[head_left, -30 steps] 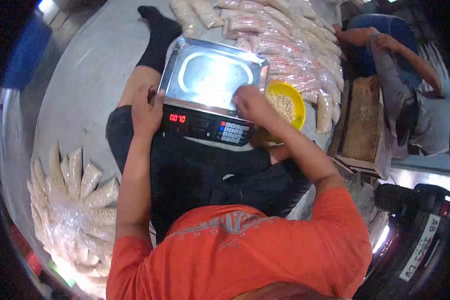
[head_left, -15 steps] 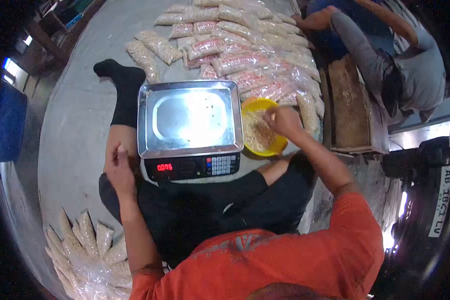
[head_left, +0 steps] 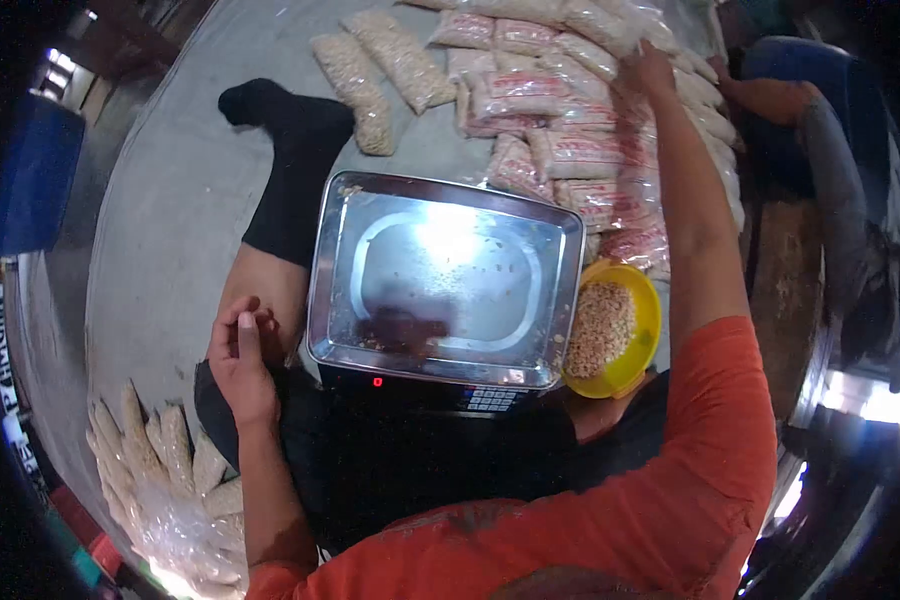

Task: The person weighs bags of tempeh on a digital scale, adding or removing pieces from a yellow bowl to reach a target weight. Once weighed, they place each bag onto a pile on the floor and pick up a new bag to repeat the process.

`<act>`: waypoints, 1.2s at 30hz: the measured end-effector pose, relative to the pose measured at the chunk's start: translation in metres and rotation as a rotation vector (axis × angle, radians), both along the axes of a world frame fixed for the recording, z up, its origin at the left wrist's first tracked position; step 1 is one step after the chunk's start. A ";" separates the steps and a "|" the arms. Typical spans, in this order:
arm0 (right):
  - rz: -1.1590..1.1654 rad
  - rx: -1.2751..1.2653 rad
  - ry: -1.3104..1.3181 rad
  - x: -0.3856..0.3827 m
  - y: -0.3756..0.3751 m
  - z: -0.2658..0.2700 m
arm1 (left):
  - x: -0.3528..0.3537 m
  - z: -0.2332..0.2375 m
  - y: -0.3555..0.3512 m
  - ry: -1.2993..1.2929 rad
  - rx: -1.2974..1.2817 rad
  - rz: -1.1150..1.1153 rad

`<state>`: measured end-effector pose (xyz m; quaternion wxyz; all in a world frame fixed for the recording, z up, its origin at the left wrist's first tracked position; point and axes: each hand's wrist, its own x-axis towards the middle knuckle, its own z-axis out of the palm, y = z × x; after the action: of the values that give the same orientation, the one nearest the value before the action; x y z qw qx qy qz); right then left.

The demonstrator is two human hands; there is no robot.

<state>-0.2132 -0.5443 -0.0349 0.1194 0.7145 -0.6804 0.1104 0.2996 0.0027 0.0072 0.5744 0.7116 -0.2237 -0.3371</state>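
Observation:
My right hand (head_left: 650, 72) reaches to the far side and touches the pile of filled plastic bags (head_left: 580, 150), several with red print. Its fingers are blurred, so their grip cannot be made out. Over my bent leg, left of the scale, my left hand (head_left: 242, 365) is held with fingers apart and nothing in it. The scale's metal tray (head_left: 445, 275) holds only small crumbs, and a red digit shows on the display below it. Right of the tray stands a yellow bowl (head_left: 650, 320) with light brown pieces (head_left: 600, 325) in it.
Two filled bags (head_left: 395, 60) lie apart beyond my black sock. More filled bags (head_left: 175, 450) are heaped at the lower left. Another person's arm (head_left: 780, 100) is at the upper right, near a blue barrel (head_left: 795, 65). A wooden box (head_left: 785, 290) stands at the right.
My right hand has left the yellow bowl and moved up to the bag pile. The view has turned and shifted. The scale's display has changed from several digits to one.

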 end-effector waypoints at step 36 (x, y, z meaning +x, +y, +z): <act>0.039 0.335 -1.392 0.074 0.501 0.035 | -0.007 -0.024 0.013 -0.037 -0.082 -0.141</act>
<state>-0.1390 -0.0430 0.0005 -0.4557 0.4990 -0.5937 0.4368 0.2922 0.0154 -0.0165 0.5735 0.6761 -0.2976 -0.3542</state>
